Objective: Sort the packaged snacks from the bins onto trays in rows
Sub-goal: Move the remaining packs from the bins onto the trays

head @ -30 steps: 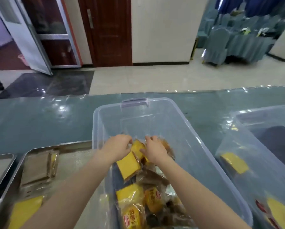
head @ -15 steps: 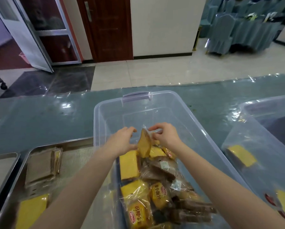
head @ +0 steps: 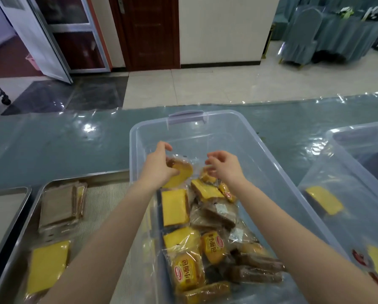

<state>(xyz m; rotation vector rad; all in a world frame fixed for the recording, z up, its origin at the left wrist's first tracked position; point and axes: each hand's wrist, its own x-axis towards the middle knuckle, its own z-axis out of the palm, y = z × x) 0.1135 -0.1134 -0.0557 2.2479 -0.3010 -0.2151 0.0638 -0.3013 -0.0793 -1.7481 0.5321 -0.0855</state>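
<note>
One round yellow cake [head: 181, 174] in crinkly clear film sits in the left hand [head: 159, 170], fingers curled round its edge above the clear plastic bin [head: 260, 139]. The right hand [head: 227, 167] hangs loosely curled and empty beside it. The cake is probably light, soft and slippery, so it is best held gently by its rim on the way to the steel tray [head: 91, 178].

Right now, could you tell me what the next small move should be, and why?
Probably swing the left hand leftward to the tray: it grips a round cake packet above the bin, and the right hand appears to hold nothing.
</note>
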